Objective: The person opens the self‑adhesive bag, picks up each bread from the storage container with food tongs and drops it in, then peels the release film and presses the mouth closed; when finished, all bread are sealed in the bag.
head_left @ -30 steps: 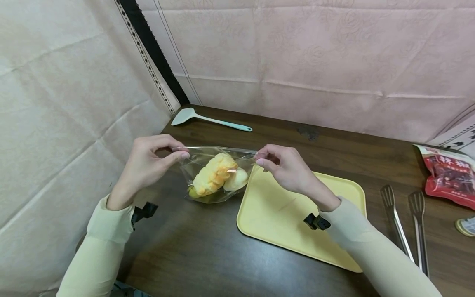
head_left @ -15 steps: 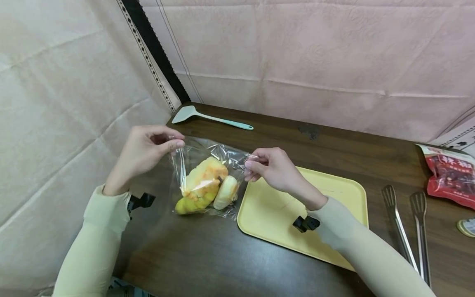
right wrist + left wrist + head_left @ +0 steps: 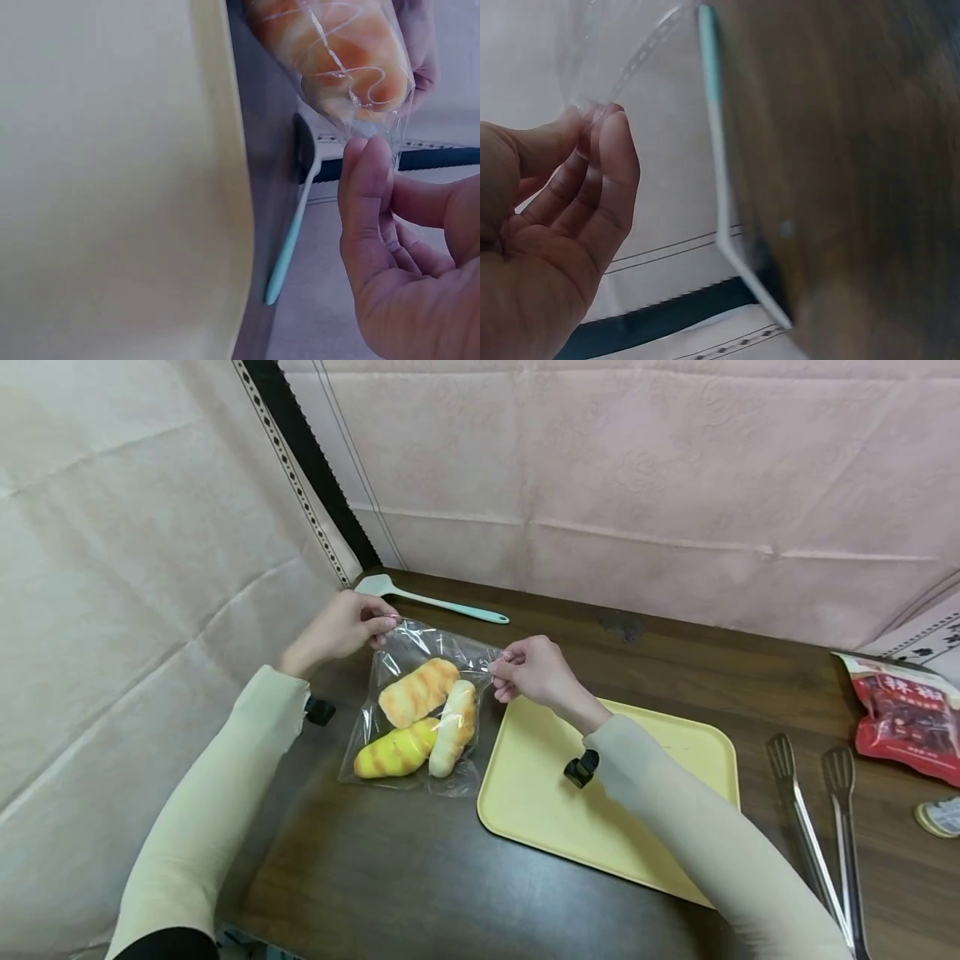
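Observation:
A clear plastic bag [image 3: 456, 787] with three bread pieces inside lies over the dark table, left of the yellow tray. Its top edge is stretched between both hands. In the bag are an orange-striped bread [image 3: 418, 692], a yellow bread [image 3: 396, 750] and a long pale bread [image 3: 453, 728]. My left hand [image 3: 352, 625] pinches the upper left corner between thumb and fingers; the left wrist view shows the thin film at the fingertips [image 3: 615, 124]. My right hand [image 3: 536, 672] pinches the upper right corner, and in the right wrist view bread shows through the film beyond those fingers [image 3: 367, 169].
The yellow tray [image 3: 540, 802] sits under my right forearm. A pale turquoise spatula [image 3: 450, 605] lies at the back, behind the left hand. Two metal tongs-like utensils [image 3: 806, 827], a red food packet [image 3: 907, 718] and a small tin [image 3: 941, 817] are at the right.
The bag has been tipped from upright and drawn out flatter, its contents spreading so all three breads show. My left hand has moved up and right, my right hand slightly left and up.

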Tool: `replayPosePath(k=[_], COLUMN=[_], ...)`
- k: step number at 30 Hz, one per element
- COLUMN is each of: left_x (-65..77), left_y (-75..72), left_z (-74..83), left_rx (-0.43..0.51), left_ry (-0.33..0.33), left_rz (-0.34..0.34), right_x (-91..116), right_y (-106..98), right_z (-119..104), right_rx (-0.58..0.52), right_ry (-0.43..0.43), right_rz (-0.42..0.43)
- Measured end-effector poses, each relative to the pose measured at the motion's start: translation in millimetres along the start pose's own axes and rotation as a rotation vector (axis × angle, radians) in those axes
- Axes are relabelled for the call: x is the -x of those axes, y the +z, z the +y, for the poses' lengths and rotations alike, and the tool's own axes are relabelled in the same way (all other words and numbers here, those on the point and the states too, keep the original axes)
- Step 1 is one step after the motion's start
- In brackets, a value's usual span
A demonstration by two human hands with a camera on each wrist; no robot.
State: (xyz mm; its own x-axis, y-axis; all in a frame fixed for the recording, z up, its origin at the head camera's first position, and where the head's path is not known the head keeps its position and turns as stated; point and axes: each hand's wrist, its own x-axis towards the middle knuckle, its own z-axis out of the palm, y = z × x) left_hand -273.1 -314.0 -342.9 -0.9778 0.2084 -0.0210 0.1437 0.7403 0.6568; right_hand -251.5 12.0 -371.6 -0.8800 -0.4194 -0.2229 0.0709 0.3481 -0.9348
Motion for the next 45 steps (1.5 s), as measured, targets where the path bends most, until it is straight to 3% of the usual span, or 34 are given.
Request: replayPosePath(k=[4, 9, 17, 24, 30, 39, 45], left_x=[-15.7, -24.1, -23.0, -13.7, 4.3, 49.3, 78.9], left_y=[10.3, 20.5, 30.3, 27.2, 28.4, 41.4, 59.2], left_z=[-11.1, -23.9, -38.6, -30.1, -5.7, 40.8, 58.0], left_rx=[0.021, 0.013, 0.032, -0.05, -0.076, 0.013, -0.038], left_ry=[-0.026, -0.044, -0.072, -0.077, 0.011, 0.247, 0.325], left_rz=[-0.04, -0.065, -0.07, 0.011, 0.147, 0.358, 0.41], right_x=[-8, -17, -25, -18, 18, 100, 149], right_y=[-1, 1, 5, 1, -13, -41, -54], right_z=[5, 10, 17, 18, 16, 19, 35], right_rx=[0.016, 0.002, -0.052, -0.097, 0.016, 0.353, 0.46], right_ry=[0.049, 0.113, 0.168, 0.171, 0.079, -0.205, -0.312], right_rz=[-0.005, -0.019, -0.04, 0.008, 0.185, 0.491, 0.636])
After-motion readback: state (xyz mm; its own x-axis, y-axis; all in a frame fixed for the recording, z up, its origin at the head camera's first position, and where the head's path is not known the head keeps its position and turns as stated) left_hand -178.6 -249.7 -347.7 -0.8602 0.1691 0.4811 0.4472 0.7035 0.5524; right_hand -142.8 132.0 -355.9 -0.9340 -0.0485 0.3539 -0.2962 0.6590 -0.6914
